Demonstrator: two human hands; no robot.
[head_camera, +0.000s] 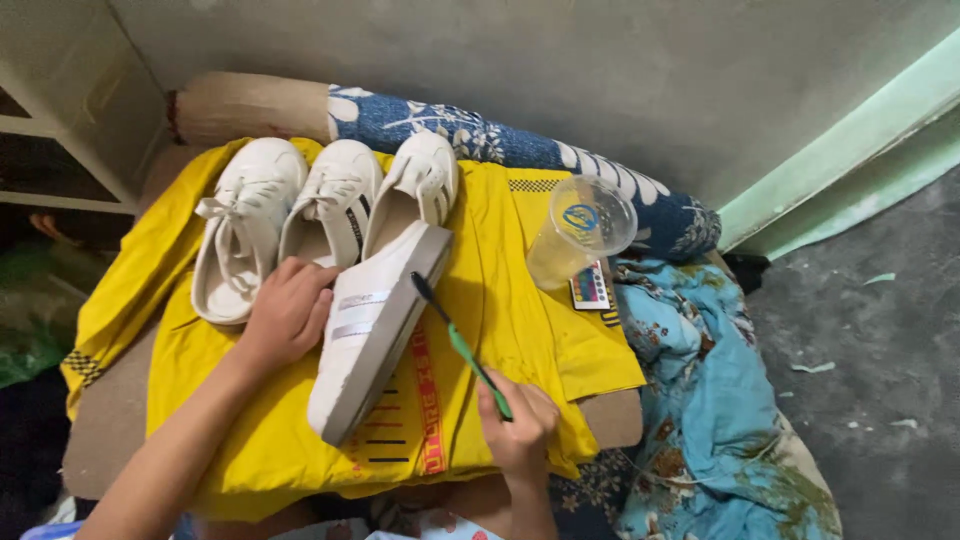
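Nearest the front edge of the yellow cloth, the right hand is pinched around the handle of a green toothbrush, whose dark head touches the sole rim of a white shoe turned on its side. The left hand lies with its fingers curled over that shoe's upper, steadying it. Beyond, three more white shoes stand side by side near the cloth's far edge. At the far right corner a clear plastic cup leans tilted, just before a blue flowered bolster.
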